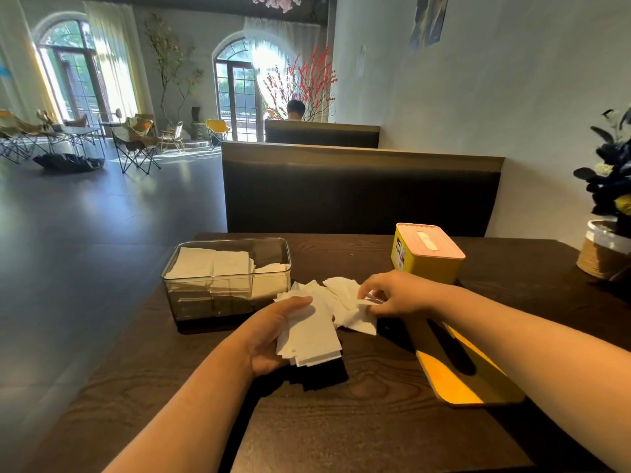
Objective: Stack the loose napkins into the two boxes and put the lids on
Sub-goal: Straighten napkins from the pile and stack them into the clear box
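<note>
We square a napkin stack (pixel 309 339) in our gripping left hand (pixel 269 339) while right-hand fingers (pixel 370 288) pinch loose napkins (pixel 345 297) (clear box (pixel 227 285) waiting).

The square paper napkins (pixel 310 332) are white. The rectangular wooden table (pixel 358 421) is dark brown with grain pattern. The rounded plastic box (pixel 426 254) is yellow, its ribbed lid pink.

Bright arched windows (pixel 239 93) (curtained) light a grey floor (pixel 102 233), folding chairs (pixel 136 145) and dark booth benches (pixel 358 196).
</note>
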`<state>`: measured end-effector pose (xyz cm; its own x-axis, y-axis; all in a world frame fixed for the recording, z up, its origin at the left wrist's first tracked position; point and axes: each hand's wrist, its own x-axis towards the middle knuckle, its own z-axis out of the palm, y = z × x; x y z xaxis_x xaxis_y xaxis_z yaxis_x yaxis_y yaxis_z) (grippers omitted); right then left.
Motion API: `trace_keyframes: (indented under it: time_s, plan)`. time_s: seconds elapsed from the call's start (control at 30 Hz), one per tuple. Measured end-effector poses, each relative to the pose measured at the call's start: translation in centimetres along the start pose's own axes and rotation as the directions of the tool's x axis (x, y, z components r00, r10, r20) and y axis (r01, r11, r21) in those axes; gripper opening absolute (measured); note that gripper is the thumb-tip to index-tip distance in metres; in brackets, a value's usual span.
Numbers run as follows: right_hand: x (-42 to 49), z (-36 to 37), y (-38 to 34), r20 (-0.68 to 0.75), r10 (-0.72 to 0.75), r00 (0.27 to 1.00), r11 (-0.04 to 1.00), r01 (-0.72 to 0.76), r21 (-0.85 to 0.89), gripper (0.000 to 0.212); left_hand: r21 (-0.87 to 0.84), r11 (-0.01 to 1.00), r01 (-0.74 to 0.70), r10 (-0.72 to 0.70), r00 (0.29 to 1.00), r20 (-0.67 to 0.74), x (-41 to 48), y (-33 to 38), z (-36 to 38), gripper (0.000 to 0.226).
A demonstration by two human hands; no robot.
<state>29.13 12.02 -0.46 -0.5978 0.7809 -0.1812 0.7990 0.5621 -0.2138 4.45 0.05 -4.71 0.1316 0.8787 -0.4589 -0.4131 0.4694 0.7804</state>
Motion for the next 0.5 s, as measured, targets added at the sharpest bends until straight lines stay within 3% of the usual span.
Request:
trace_keyframes:
  time_s: [0.17, 0.27, 0.5]
  plan:
    - [-0.1, -0.3, 1.1, -0.067, 0.060, 0.996, 0.976, -0.045, 0.212, 0.009, 0.013, 1.000, 0.002, -0.002, 1.000, 0.023, 0.5, -0.2, -0.3, 0.055]
    - [-0.5, -0.5, 1.0, -0.151, 0.096, 0.984, 0.952, -0.047, 0.301, 0.009, 0.019, 1.000, 0.002, -0.002, 1.000, 0.007, 0.5, -0.2, -0.3, 0.056]
    - [-1.6, -4.1, -3.2, -0.344, 0.019, 0.939, 0.901, 0.134, 0.414, 0.013, -0.023, 1.000, 0.011, -0.010, 1.000, 0.007, 0.1, -0.1, 0.1, 0.049]
